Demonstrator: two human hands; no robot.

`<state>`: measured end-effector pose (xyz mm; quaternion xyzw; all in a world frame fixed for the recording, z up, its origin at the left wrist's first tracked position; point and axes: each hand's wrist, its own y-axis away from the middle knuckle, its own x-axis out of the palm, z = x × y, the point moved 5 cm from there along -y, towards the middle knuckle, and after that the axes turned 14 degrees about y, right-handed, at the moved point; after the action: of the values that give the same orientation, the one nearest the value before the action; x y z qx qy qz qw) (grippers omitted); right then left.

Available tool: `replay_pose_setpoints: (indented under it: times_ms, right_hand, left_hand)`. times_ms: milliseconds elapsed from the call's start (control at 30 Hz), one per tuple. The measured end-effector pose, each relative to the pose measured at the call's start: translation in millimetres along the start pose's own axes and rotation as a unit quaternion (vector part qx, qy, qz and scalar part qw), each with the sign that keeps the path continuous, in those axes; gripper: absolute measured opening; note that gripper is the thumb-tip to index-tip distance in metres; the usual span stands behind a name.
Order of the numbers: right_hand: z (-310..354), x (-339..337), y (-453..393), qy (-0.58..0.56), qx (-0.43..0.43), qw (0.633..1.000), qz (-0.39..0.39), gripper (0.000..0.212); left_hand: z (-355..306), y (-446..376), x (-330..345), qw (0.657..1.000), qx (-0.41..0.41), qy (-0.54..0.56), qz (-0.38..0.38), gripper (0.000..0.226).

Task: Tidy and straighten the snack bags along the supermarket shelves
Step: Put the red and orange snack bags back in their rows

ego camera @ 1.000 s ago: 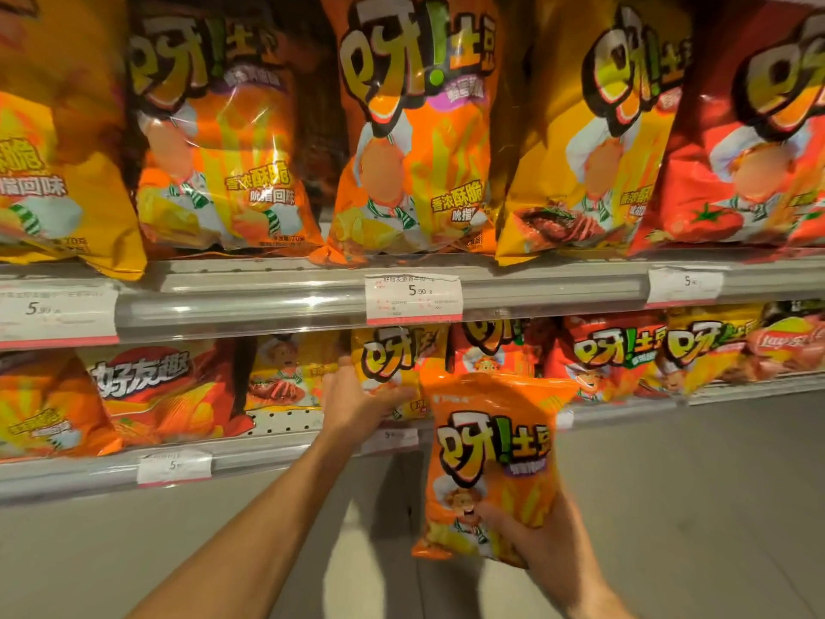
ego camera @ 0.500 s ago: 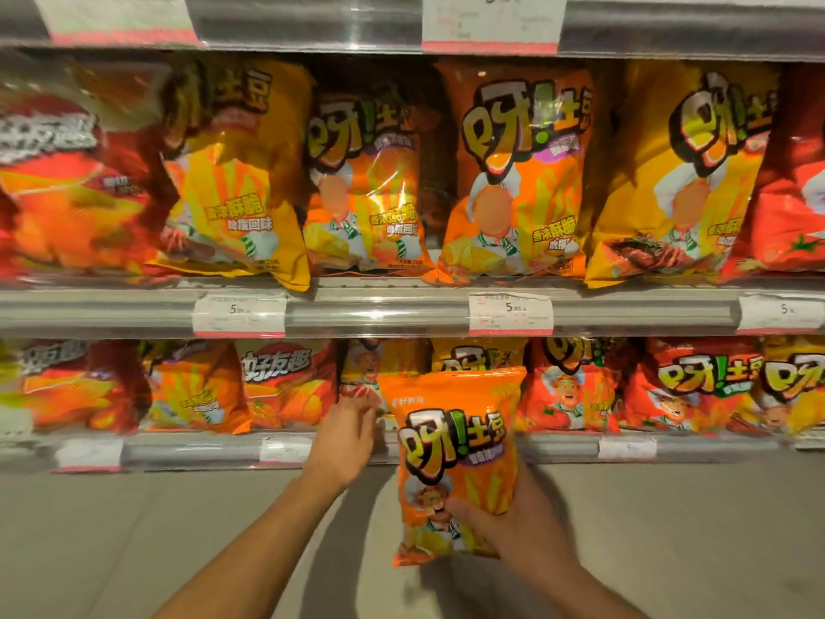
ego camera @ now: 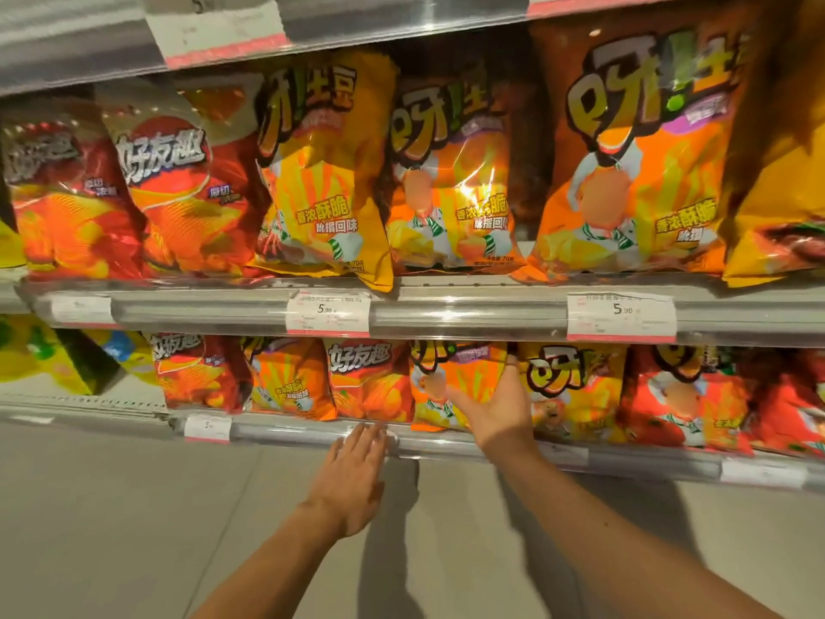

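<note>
Orange snack bag [ego camera: 451, 386] stands on lower shelf [ego camera: 285, 433], right hand [ego camera: 500, 408] touching.

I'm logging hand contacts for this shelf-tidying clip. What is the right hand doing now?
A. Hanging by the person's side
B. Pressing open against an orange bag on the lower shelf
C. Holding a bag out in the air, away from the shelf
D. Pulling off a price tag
B: the right hand lies with spread fingers against the orange bag standing on the lower shelf.
</note>
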<state>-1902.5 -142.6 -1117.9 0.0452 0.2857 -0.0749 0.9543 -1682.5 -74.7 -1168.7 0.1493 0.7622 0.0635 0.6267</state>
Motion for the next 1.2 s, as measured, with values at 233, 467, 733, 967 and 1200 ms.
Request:
replay_pose_setpoints:
  times_ms: [233,467,733,967,1200]
  right_hand:
    - [-8,10,-18,-0.038,-0.021,0.999,-0.002,0.056]
    - [-7,20,-12,-0.037,-0.023,0.999,0.025,0.045]
    - [-17,30,-8,-0.008,0.034,0.999,0.017,0.040]
    - [-9,28,10,0.032,0.072,0.995,-0.063,0.078]
    - [11,28,69,0.103,0.097,0.972,-0.188,0.078]
  left_hand:
    - [16,2,-23,0.999,0.033,-0.013,0.000,0.072]
    - [33,0,-34,0.997,0.075,-0.001,-0.030,0.072]
    - [50,-7,-26,0.991,0.132,-0.016,-0.021,0.071]
    - [58,-8,-13,0.987,0.147,0.001,-0.058,0.074]
    - [76,2,-18,0.966,0.236,0.048,-0.098,0.054]
